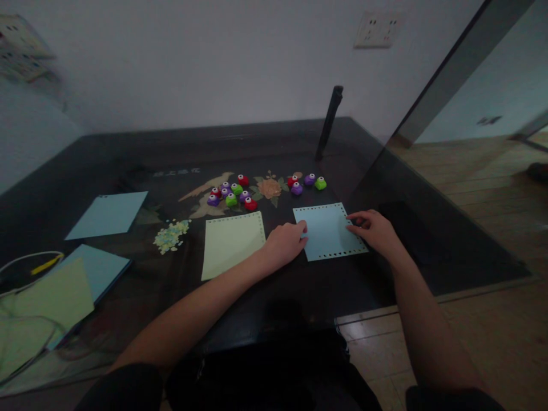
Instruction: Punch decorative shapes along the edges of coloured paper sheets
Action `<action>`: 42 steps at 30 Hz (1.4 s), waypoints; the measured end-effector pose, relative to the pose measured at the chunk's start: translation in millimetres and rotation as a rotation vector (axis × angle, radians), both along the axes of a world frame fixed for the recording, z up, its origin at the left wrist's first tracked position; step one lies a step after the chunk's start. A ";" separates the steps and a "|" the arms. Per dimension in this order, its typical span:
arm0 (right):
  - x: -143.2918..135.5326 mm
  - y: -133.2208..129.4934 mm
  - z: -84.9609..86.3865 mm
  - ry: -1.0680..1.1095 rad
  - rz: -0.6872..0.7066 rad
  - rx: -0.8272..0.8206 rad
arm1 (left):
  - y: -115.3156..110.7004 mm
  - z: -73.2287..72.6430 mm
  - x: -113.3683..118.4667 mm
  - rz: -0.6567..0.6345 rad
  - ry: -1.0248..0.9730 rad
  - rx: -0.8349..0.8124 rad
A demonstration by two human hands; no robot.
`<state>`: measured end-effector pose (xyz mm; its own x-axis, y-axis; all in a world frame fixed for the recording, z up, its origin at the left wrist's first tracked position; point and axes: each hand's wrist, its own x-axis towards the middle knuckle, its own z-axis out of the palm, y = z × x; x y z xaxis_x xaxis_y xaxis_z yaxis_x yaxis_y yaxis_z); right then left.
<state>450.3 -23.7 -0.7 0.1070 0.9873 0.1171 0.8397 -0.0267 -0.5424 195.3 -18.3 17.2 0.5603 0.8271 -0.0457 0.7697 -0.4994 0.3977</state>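
Observation:
A blue sheet [326,231] with small holes along its top, right and bottom edges lies flat on the dark table. At its left edge, my left hand [286,244] has its fingers closed on the paper. My right hand [373,228] pinches the sheet's right edge between thumb and fingers. Left of it lies a pale green sheet [231,242] with holes along its top and right edges, partly beneath my left forearm. Farther left is a pile of small green and blue paper bits [171,236].
Several red, purple and green pieces [231,199] with eye-like dots stand behind the sheets, with more [297,188] to the right. More blue paper [109,216] and green paper [55,299] lie at the left, near a cable [25,255]. A black post [329,123] rises at the back.

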 end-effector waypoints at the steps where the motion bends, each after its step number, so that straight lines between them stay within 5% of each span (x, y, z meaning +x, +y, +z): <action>1: 0.2 0.3 0.0 0.006 -0.003 0.001 | -0.1 1.9 -0.1 -0.003 0.005 -0.003; 8: 1.7 2.6 -1.6 0.030 -0.027 0.132 | 5.4 20.7 -24.1 -0.019 -0.090 0.001; 15: -13.8 0.1 7.8 0.095 0.021 0.339 | 13.3 10.9 -121.4 0.110 -0.185 0.094; 21: -72.2 -2.6 37.0 0.080 0.280 0.380 | 13.3 -5.8 -183.3 0.250 -0.180 0.250; 28: -159.4 32.9 40.5 -0.186 0.666 0.152 | 9.4 -12.8 -185.1 0.180 -0.131 0.307; 33: -192.7 50.8 24.9 -0.358 0.633 0.068 | 8.1 -18.5 -184.5 0.208 -0.082 0.300; 42: -198.9 51.0 9.9 -0.423 0.629 0.140 | 10.2 -22.1 -186.0 0.249 -0.004 0.233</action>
<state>251.5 27.3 9.2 -0.5517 0.8201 0.1519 0.8104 0.5701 -0.1351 9.3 -8.0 -4.9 0.3398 0.9264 0.1622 0.8781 -0.3743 0.2981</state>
